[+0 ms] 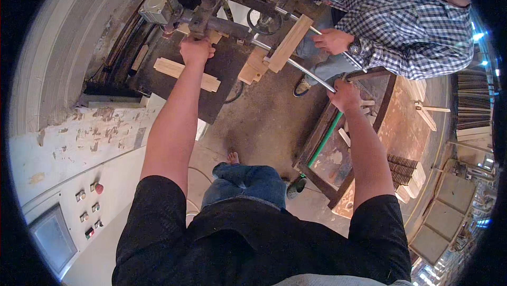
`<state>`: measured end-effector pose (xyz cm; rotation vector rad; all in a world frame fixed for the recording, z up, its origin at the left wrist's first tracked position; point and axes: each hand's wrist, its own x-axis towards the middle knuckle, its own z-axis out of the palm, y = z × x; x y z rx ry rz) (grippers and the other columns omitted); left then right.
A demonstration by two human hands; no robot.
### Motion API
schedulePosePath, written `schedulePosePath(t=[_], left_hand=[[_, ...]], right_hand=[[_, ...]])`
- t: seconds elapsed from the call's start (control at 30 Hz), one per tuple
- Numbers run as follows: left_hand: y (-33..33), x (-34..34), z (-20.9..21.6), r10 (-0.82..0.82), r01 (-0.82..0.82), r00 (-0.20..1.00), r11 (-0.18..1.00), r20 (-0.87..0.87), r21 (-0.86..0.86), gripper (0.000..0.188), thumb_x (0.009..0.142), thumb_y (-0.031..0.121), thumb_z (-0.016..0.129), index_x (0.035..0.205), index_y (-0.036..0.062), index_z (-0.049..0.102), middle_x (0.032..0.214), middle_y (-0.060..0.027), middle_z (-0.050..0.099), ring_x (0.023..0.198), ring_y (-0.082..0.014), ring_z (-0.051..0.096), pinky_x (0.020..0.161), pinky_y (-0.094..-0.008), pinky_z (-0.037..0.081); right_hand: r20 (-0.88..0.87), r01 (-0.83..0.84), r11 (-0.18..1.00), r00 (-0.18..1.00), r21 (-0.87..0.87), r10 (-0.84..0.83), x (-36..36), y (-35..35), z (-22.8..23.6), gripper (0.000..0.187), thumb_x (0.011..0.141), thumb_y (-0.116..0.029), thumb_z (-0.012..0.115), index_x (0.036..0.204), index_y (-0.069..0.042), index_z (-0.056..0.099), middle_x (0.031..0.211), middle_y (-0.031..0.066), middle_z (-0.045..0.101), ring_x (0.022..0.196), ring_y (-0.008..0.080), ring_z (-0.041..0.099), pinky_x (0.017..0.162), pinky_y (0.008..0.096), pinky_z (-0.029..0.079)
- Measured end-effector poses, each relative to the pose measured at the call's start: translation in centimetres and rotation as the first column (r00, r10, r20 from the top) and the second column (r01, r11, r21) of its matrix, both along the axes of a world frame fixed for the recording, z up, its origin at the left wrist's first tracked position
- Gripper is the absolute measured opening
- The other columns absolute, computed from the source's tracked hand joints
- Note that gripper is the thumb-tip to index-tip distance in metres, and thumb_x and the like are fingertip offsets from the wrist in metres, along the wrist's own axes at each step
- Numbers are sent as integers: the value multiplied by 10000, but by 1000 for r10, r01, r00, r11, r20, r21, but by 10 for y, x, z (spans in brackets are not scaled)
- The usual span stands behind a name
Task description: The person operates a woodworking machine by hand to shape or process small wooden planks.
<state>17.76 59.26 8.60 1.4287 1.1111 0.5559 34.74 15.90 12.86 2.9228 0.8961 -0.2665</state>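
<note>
My left hand (pixel 195 51) is closed under the machine's head, right by a short wooden piece (pixel 215 37); what its fingers grip is hidden. Just below it, a pale wooden slat (pixel 187 74) with notched ends lies on the dark machine table (pixel 158 88). Out to the right, my right hand (pixel 346 96) is closed at the near end of a shiny metal rod (pixel 311 75). Between my hands, a longer board (pixel 290 43) rests across the two rods, and shorter wooden blocks (pixel 253 66) sit beside it.
A person in a checked shirt (pixel 406 27) stands across from me, one hand (pixel 334 40) near the rods. A worn table (pixel 338 154) with wood offcuts and stacked slats (pixel 406 175) stands at right. A control panel (pixel 90 201) with buttons is at lower left. A handwheel (pixel 265 21) sits beyond.
</note>
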Motion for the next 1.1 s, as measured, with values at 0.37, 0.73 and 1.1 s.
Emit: schedulePosePath(t=[0.37,0.73,1.1], left_hand=[[-4,-5,19,-73,96,979,989,-190,116,188,878,161,673,850,-23,645,648,-95,660,526,-179,678,447,-314,562],[-6,-5,23,-41,62,982,992,-182,110,214,865,139,690,962,-46,646,719,-142,706,535,-213,701,431,-304,574],[-21,-117,30,-268,494,866,325,-423,806,403,821,48,601,1220,54,655,1156,-195,675,1124,-381,621,999,-485,482]], right_hand=[[-79,53,992,995,-114,-62,-7,4,15,415,832,-428,658,1058,-82,616,1013,171,708,965,378,677,838,489,542],[-47,13,989,999,-146,-20,-5,3,10,411,837,-412,639,1086,-86,620,1018,192,708,987,374,682,848,493,548],[-58,6,995,998,-98,-11,-3,-3,10,432,842,-415,604,1112,-81,641,1035,212,705,997,364,686,880,471,550]])
